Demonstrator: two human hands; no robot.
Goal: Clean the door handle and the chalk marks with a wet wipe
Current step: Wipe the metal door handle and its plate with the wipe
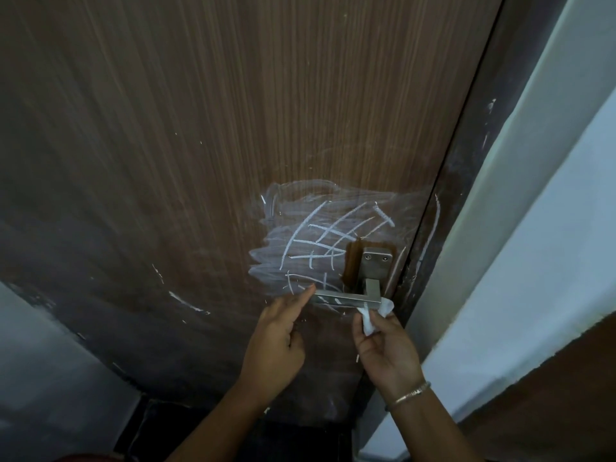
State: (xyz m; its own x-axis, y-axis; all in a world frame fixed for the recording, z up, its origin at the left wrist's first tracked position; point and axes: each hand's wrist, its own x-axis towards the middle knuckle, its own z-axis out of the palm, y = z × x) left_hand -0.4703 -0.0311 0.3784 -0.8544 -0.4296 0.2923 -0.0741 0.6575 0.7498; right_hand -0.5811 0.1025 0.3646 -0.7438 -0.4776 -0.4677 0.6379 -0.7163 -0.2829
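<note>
A steel lever door handle (343,299) juts from a square steel plate (375,263) on the brown wooden door (200,128). White chalk marks (320,238), crossed lines over a smeared patch, spread to the left of and above the plate. My right hand (386,348) pinches a white wet wipe (373,315) against the bend end of the lever, near the plate. My left hand (283,331) points its index finger at the lever's free tip, touching it; its other fingers are curled and hold nothing.
The dark door frame (466,181) runs along the door's right edge, with a white wall (550,201) beyond it. Stray chalk streaks (186,301) lie lower left on the door. A bangle (408,396) sits on my right wrist.
</note>
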